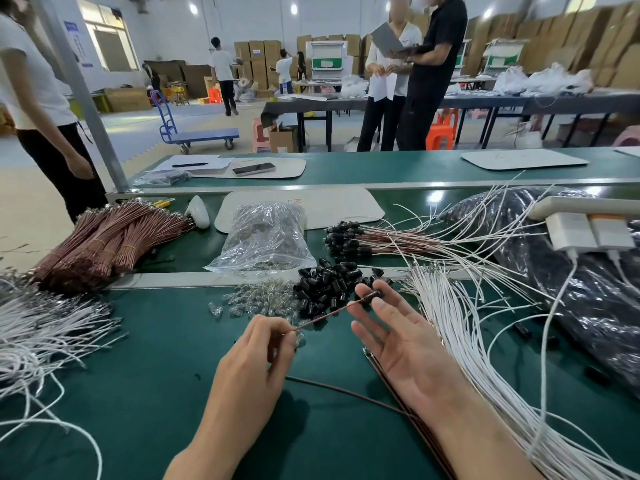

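The left hand [263,344] pinches a brown wire [325,315] over the near green table [138,393]. The right hand [398,344] is open, palm up, and its straight fingertips touch the wire's black cap [375,294], beside the pile of caps [325,285].

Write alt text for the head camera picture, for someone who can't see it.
At a green workbench, the left hand pinches a thin brown wire whose end carries a black cylindrical cap, which rests against the fingertips of the open right hand. Around them lie a pile of black caps, clear glass bulbs and bundles of white wires.
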Demonstrator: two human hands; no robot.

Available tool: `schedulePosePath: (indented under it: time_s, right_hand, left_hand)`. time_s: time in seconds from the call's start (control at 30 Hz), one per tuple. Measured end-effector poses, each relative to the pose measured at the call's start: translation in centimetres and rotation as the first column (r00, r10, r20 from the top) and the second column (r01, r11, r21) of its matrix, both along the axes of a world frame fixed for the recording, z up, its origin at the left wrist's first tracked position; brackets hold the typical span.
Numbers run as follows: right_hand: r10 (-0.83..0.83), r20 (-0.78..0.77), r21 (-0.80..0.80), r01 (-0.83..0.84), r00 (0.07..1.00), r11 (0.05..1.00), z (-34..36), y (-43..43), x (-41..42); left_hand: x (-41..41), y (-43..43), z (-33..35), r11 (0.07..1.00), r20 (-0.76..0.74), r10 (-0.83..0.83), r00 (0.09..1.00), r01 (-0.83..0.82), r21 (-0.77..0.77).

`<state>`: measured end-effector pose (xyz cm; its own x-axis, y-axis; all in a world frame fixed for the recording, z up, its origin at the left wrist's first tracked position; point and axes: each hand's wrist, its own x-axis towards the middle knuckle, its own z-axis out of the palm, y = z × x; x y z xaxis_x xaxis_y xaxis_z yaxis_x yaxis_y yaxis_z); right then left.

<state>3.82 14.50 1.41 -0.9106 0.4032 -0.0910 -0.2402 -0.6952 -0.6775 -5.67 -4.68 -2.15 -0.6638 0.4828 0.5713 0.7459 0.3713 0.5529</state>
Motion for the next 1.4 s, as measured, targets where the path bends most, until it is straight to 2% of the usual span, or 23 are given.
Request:
schedulePosePath:
  time_s: [0.37, 0.7, 0.97, 1.13, 1.3, 1.4]
  right_hand:
    - [0.045, -0.016, 0.021, -0.045, 0.999, 0.999, -0.2, -0.5, -0.1]
    - [0.003, 0.014, 0.101, -0.005, 1.0, 0.995, 0.0, -0.2, -0.2]
    - [0.069, -0.015, -0.045, -0.069, 0.998, 0.997, 0.1, -0.3, 0.1]
    - [0.053, 0.002, -0.114, -0.052, 0.999, 0.992, 0.0, -0.4, 0.1]
    - [0.042, 0.003, -0.137, -0.041, 0.999, 0.99, 0.3, -0.7, 0.2]
    - [0.055, 0.012, -0.087, -0.054, 0.998, 0.995, 0.6, -1.2, 0.2]
  left_hand:
    - [-0.1, -0.2, -0.3, 0.999, 0.033, -0.026, 0.999, 0.027, -0.029]
    - [0.1, -0.2, -0.1, 0.996, 0.031, -0.036, 0.999, 0.038, -0.081]
    - [0.1, -0.2, 0.0, 0.999, 0.069, -0.016, 0.998, 0.014, 0.033]
    - [0.1, -0.2, 0.0, 0.999, 0.075, -0.032, 0.997, 0.028, 0.045]
    - [0.4, -0.1, 0.2, 0.999, 0.07, -0.047, 0.996, 0.047, 0.004]
    - [0.8, 0.0, 0.5, 0.999, 0.045, -0.043, 0.998, 0.044, -0.003]
